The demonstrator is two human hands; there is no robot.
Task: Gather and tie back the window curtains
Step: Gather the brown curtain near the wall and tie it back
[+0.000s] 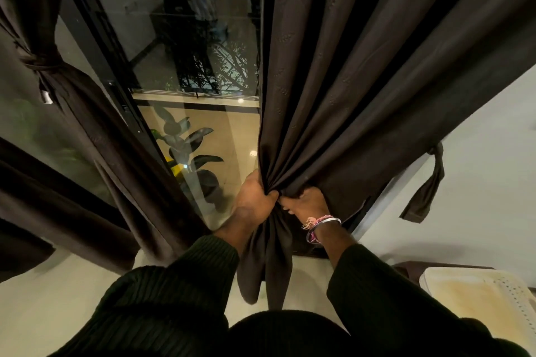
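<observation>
Right of centre, a dark brown curtain (362, 81) bunched into deep folds that converge low, just in front of the glass door (203, 81). Left hand (255, 197) wrapped round the gathered neck of the fabric from the left, fingers curled tight over the folds. Right hand (307, 201) clamped on the same bunch from the right, fingertips (285, 207) tucked into the cloth, touching the left hand's. Below both grips, the curtain's tail hanging loose to the pale floor (72, 293). On the right wrist, a silver bangle (326, 224) and a pink thread band. Further right, a matching fabric tie-back (426, 187) dangling against the white wall (478, 168), apart from the bunch. At far left, a second curtain (72, 101) already cinched with a knotted tie (40, 62). Beyond the glass, a broad-leaved potted plant (188, 148) on tiled floor. Bottom right, a cream perforated plastic seat (478, 295).
</observation>
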